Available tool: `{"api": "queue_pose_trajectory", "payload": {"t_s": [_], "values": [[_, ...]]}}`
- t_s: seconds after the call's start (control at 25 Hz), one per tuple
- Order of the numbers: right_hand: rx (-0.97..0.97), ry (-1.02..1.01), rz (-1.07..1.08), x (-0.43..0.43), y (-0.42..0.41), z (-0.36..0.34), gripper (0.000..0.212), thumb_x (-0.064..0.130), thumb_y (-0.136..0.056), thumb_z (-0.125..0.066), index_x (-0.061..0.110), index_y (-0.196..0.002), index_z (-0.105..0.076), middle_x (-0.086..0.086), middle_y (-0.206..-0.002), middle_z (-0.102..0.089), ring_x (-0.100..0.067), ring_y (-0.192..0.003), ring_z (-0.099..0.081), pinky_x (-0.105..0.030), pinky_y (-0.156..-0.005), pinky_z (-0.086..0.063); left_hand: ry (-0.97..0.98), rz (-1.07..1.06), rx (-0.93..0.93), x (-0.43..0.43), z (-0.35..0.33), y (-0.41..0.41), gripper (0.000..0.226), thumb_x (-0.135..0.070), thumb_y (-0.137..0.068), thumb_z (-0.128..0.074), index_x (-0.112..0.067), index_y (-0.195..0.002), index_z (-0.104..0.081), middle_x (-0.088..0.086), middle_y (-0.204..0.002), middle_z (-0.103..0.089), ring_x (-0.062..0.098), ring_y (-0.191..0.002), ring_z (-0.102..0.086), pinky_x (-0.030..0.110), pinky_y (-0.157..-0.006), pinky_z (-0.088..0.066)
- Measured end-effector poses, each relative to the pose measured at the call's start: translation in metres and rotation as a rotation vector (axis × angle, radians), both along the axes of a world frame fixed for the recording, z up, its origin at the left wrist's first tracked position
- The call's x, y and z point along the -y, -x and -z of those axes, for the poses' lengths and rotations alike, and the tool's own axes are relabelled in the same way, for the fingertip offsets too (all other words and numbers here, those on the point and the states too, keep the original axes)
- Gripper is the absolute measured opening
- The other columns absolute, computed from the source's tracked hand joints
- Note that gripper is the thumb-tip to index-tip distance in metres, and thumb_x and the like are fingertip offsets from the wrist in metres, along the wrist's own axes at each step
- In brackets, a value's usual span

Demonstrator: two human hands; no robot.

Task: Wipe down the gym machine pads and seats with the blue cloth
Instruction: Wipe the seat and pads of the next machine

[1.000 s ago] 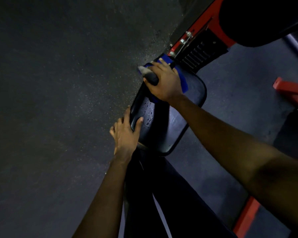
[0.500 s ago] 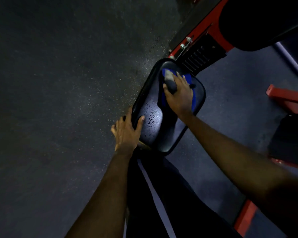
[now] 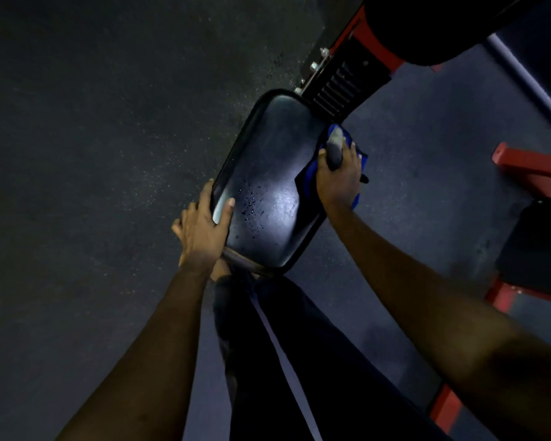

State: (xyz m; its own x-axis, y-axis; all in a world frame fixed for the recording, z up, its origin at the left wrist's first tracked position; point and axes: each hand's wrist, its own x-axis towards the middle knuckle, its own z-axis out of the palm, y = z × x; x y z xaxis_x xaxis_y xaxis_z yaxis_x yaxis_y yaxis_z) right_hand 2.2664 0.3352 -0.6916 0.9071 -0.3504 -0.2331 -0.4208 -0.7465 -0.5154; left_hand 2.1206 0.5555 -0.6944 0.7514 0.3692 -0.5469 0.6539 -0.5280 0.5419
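1. Since the earlier frames, the right hand (image 3: 339,178) had carried the blue cloth (image 3: 309,178) from the far-left corner of the seat pad (image 3: 268,160) across its middle to the right edge. The left hand (image 3: 202,232) had stayed at the near-left corner.
2. The right hand's fingers were curled round the bunched cloth and a grey object (image 3: 334,148) held on top of it — what that object was could not be told. The cloth lay over the pad's right rim.
3. The left hand clamped the pad's corner, with the thumb on top and the fingers down the side.
4. The pad's long axis ran away from the person toward the red frame (image 3: 372,43). Droplets (image 3: 252,202) lay on the near half, left of the cloth and between the two hands — nearer the left one. The next stroke probably had to come back leftward and toward the body.
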Motion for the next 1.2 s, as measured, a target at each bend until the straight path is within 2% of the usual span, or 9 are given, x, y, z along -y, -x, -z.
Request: {"api": "queue_pose_trajectory", "payload": {"t_s": [0.16, 0.24, 0.48, 0.56, 0.64, 0.76, 1.0, 1.08, 1.2], "values": [[-0.05, -0.209, 0.009, -0.002, 0.079, -0.005, 0.067, 0.039, -0.098, -0.064, 0.019, -0.156, -0.038, -0.002, -0.167, -0.023, -0.023, -0.154, -0.019, -0.041, -0.121, -0.024, -0.032, -0.003, 0.0, 0.004, -0.005, 0.0, 0.064, -0.069, -0.1, -0.031, -0.041, -0.157, -0.021, 0.017, -0.139, -0.051, 0.034, -0.137, -0.039, 0.054, -0.116, -0.013], [-0.053, -0.283, 0.016, 0.003, 0.083, -0.006, 0.066, 0.039, -0.099, -0.062, 0.02, -0.156, -0.037, 0.002, -0.168, -0.02, -0.021, -0.154, -0.019, -0.041, -0.121, -0.022, -0.044, 0.013, -0.014, 0.004, -0.008, 0.0, 0.066, -0.072, -0.098, -0.028, -0.042, -0.157, -0.02, 0.019, -0.139, -0.051, 0.035, -0.138, -0.039, 0.056, -0.117, -0.013], [-0.01, -0.144, 0.09, 0.016, 0.009, 0.0, 0.062, 0.04, -0.098, -0.061, 0.018, -0.153, -0.044, -0.004, -0.165, -0.03, -0.025, -0.151, -0.028, -0.046, -0.118, -0.034, -0.008, -0.017, 0.008, 0.007, -0.01, 0.003, 0.066, -0.07, -0.1, -0.031, -0.04, -0.157, -0.021, 0.019, -0.146, -0.048, 0.035, -0.142, -0.035, 0.054, -0.118, -0.011], [-0.005, -0.057, -0.064, 0.009, 0.028, -0.004, 0.063, 0.04, -0.097, -0.062, 0.019, -0.153, -0.044, -0.003, -0.164, -0.031, -0.025, -0.153, -0.025, -0.05, -0.117, -0.036, -0.013, -0.043, 0.035, 0.008, -0.009, 0.005, 0.065, -0.07, -0.1, -0.032, -0.04, -0.157, -0.024, 0.017, -0.142, -0.05, 0.034, -0.139, -0.037, 0.052, -0.118, -0.013], [-0.018, 0.032, -0.34, -0.007, 0.057, -0.007, 0.064, 0.041, -0.095, -0.063, 0.022, -0.153, -0.043, 0.0, -0.164, -0.032, -0.024, -0.154, -0.022, -0.055, -0.117, -0.032, -0.032, -0.083, 0.063, 0.012, -0.007, 0.007, 0.063, -0.066, -0.101, -0.035, -0.037, -0.157, -0.028, 0.015, -0.139, -0.05, 0.033, -0.134, -0.037, 0.052, -0.117, -0.018], [-0.015, 0.091, -0.624, -0.026, 0.065, -0.007, 0.063, 0.046, -0.095, -0.06, 0.028, -0.152, -0.043, 0.003, -0.163, -0.034, -0.023, -0.153, -0.023, -0.054, -0.116, -0.028, -0.064, -0.13, 0.163, 0.018, -0.003, 0.021, 0.061, -0.058, -0.104, -0.037, -0.031, -0.158, -0.031, 0.008, -0.144, -0.049, 0.028, -0.132, -0.041, 0.047, -0.116, -0.017], [0.039, 0.164, -0.629, -0.084, 0.012, -0.005, 0.059, 0.046, -0.092, -0.059, 0.026, -0.147, -0.051, 0.002, -0.161, -0.039, -0.024, -0.151, -0.029, -0.052, -0.114, -0.033, 0.094, -0.122, 0.175, 0.015, 0.003, 0.053, 0.065, -0.062, -0.103, -0.037, -0.042, -0.16, -0.013, -0.003, -0.163, -0.033, 0.022, -0.146, -0.033, 0.05, -0.118, -0.013], [0.062, 0.175, -0.744, -0.094, 0.024, -0.009, 0.059, 0.046, -0.093, -0.059, 0.027, -0.148, -0.051, 0.002, -0.16, -0.04, -0.023, -0.151, -0.03, -0.051, -0.112, -0.035, 0.15, -0.112, 0.187, 0.005, 0.006, 0.052, 0.067, -0.063, -0.101, -0.042, -0.044, -0.159, -0.014, -0.005, -0.162, -0.035, 0.019, -0.147, -0.033, 0.049, -0.12, -0.017], [0.059, 0.151, -1.008, -0.071, 0.037, -0.013, 0.058, 0.048, -0.095, -0.058, 0.031, -0.149, -0.048, 0.004, -0.16, -0.04, -0.021, -0.151, -0.03, -0.051, -0.111, -0.037, 0.307, -0.15, 0.221, -0.002, 0.006, 0.052, 0.07, -0.057, -0.099, -0.051, -0.041, -0.16, -0.019, -0.006, -0.161, -0.037, 0.013, -0.147, -0.032, 0.035, -0.113, -0.019]]}}
